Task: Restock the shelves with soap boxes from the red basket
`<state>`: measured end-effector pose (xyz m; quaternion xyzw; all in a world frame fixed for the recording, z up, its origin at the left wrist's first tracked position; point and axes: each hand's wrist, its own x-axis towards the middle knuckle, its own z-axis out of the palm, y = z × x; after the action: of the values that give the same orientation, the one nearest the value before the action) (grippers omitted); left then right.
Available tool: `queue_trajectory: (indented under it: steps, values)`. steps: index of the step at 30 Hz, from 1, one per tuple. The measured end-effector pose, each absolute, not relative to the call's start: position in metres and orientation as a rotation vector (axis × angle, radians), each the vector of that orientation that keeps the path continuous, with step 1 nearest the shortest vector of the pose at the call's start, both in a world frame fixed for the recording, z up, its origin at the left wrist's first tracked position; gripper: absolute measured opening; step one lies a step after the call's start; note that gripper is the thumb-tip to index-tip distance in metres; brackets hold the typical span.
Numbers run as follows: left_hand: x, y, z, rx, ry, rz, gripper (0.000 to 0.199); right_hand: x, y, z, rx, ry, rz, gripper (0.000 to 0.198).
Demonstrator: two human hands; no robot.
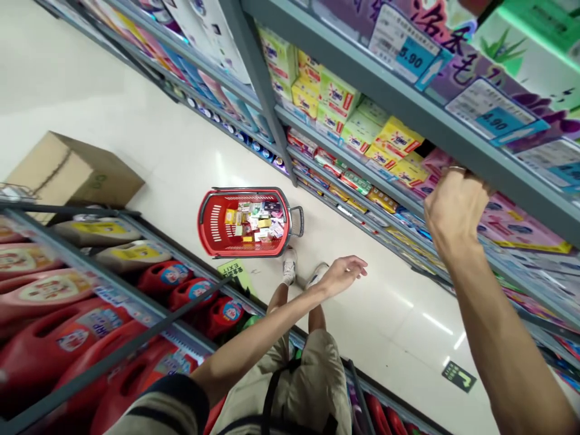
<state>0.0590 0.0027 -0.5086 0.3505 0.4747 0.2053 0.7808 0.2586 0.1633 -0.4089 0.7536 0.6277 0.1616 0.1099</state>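
My right hand [455,202] reaches under the upper shelf edge, among pink soap boxes [512,223]. Its fingers are curled down and a ring shows on one; what lies under them is hidden. A pink pack [437,163] is right beside those fingers. To the left stand yellow soap boxes [399,138] and green-white soap boxes [338,93] in stacks. Over the aisle floor hangs my left hand [342,277], fingers loosely stretched, holding nothing. Beyond it, by my feet, a red shopping basket [203,226] contains many small boxes and packs.
Price tags [405,45] line the upper shelf edge. Red detergent bottles [67,338] fill the rack on my left, close to my body. A cardboard carton [86,172] stands on the floor farther along. Floor exit signs [459,376] mark the aisle.
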Motion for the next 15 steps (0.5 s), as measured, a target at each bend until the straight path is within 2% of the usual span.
queue_trajectory:
  steps: [9,15]
  values:
    - [0.061,0.014,-0.496,0.779,0.995,0.429,0.026,0.255,0.161,-0.393,2.305,1.769,0.354,0.032]
    - [0.062,0.014,-0.495,0.763,0.988,0.419,0.026,0.252,0.158,-0.385,2.214,1.803,0.367,0.03]
